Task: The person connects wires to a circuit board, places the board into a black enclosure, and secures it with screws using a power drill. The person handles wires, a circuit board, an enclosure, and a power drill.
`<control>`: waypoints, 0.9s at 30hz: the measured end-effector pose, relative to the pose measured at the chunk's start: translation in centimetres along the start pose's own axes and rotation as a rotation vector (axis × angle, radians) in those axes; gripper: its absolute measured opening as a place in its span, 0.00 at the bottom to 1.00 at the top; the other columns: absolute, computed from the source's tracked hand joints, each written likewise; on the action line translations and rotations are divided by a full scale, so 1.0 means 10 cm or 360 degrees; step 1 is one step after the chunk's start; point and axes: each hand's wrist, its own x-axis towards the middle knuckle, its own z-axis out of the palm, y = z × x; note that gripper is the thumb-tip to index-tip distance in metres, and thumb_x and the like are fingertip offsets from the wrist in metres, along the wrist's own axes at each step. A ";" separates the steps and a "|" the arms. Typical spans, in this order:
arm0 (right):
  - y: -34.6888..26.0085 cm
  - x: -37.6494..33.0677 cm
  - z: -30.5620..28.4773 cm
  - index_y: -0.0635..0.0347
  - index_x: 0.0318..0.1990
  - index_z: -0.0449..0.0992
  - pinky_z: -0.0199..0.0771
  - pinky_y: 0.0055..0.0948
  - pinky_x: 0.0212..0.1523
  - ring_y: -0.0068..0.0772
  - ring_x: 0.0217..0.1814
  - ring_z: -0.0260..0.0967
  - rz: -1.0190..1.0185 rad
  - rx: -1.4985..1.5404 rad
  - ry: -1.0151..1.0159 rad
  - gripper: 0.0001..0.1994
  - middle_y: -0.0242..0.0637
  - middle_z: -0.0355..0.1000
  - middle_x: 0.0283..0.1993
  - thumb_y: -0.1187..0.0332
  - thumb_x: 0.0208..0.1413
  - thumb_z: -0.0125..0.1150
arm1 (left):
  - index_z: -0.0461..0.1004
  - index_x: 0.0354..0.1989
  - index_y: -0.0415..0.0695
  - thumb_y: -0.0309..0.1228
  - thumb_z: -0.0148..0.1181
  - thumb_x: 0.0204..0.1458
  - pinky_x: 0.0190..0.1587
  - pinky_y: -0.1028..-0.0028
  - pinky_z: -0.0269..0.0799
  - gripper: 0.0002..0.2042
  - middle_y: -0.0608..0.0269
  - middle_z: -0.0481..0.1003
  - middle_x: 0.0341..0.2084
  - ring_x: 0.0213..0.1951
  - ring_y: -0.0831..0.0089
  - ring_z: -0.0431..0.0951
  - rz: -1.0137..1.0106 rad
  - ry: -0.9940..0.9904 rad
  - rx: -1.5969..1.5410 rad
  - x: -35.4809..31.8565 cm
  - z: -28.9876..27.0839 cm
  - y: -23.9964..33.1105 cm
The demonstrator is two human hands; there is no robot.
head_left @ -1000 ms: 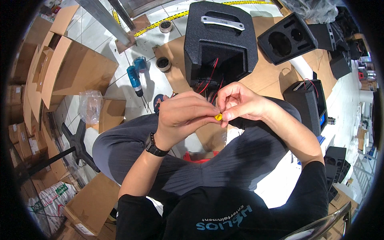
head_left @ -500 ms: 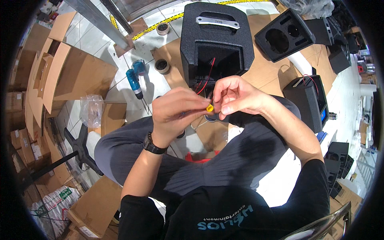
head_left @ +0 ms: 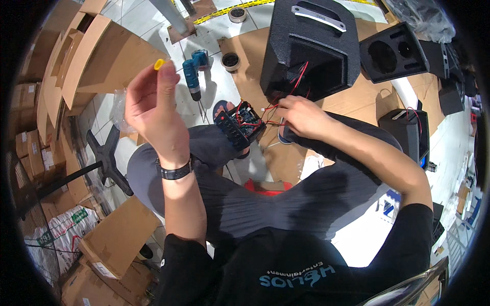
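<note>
Head view, looking down at a seated person's lap. The left hand [head_left: 153,115] is raised at about ten o'clock, its fingertips pinched narrow on a small yellow cap [head_left: 160,64]. The right hand [head_left: 301,116], just past one o'clock, closes its fingers on thin red and black wires [head_left: 269,116] that run between a black circuit module [head_left: 240,125] resting on the knee near twelve o'clock and the open back of a black speaker cabinet [head_left: 311,46] further up. A blue cordless drill [head_left: 193,74] lies on the floor at eleven o'clock. A risk, as I judge it: the cap, held only by fingertips, could slip and fall among the cardboard; tugging the wires might drag the module off the knee.
</note>
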 end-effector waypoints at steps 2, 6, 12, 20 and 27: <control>0.07 0.30 0.31 0.58 0.42 0.83 0.78 0.42 0.54 0.44 0.53 0.75 -0.0083 -0.0177 0.0061 0.14 0.39 0.77 0.44 0.68 0.45 0.74 | 0.80 0.48 0.37 0.26 0.68 0.62 0.47 0.71 0.82 0.09 0.56 0.84 0.42 0.39 0.72 0.84 -0.0059 0.0071 0.0148 0.00 0.01 -0.02; 0.31 0.70 0.84 0.55 0.32 0.86 0.78 0.42 0.54 0.41 0.49 0.80 0.0111 -0.0535 -0.0199 0.06 0.40 0.83 0.37 0.66 0.50 0.67 | 0.80 0.48 0.37 0.25 0.70 0.60 0.45 0.74 0.81 0.10 0.59 0.84 0.39 0.38 0.75 0.84 -0.0050 -0.0011 0.0062 -0.03 0.06 -0.03; 0.42 0.68 1.04 0.51 0.31 0.86 0.77 0.50 0.56 0.44 0.46 0.82 0.0350 -0.0501 -0.0333 0.05 0.40 0.83 0.35 0.66 0.51 0.66 | 0.78 0.44 0.37 0.19 0.75 0.53 0.40 0.78 0.80 0.12 0.61 0.82 0.40 0.41 0.77 0.82 -0.0262 -0.0008 -0.0158 -0.08 0.16 -0.06; 0.18 0.46 0.06 0.63 0.39 0.85 0.80 0.40 0.40 0.49 0.38 0.81 0.0024 0.0830 0.0400 0.08 0.46 0.81 0.36 0.68 0.56 0.70 | 0.79 0.44 0.37 0.20 0.74 0.54 0.36 0.79 0.79 0.11 0.61 0.82 0.39 0.38 0.79 0.82 -0.0452 -0.0167 -0.0179 -0.15 0.23 -0.17; 0.26 0.09 -0.53 0.70 0.52 0.82 0.81 0.24 0.50 0.22 0.45 0.81 0.0632 0.1742 0.0563 0.12 0.37 0.84 0.41 0.69 0.69 0.63 | 0.82 0.44 0.35 0.22 0.73 0.55 0.45 0.77 0.80 0.10 0.60 0.83 0.39 0.41 0.77 0.83 -0.0734 -0.0468 0.0044 -0.36 0.31 -0.34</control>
